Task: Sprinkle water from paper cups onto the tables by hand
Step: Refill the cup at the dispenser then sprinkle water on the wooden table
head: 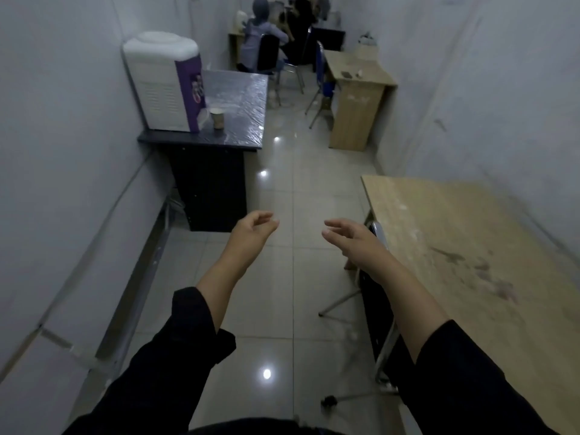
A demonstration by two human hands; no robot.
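A brown paper cup (217,118) stands upright on the dark plastic-covered table (241,98) at the left wall, right beside a white and purple water dispenser (166,83). Both my hands hang in the air over the tiled floor, well short of that table. My left hand (252,235) is empty with its fingers loosely curled. My right hand (351,238) is empty too, fingers stretched forward and apart, just left of the near wooden table (470,262). That table's top shows dark stains.
A black chair (376,309) is tucked under the near wooden table. A second wooden table (354,73) stands further back on the right. Two people sit on chairs at the far end of the narrow room. The tiled aisle runs between the tables.
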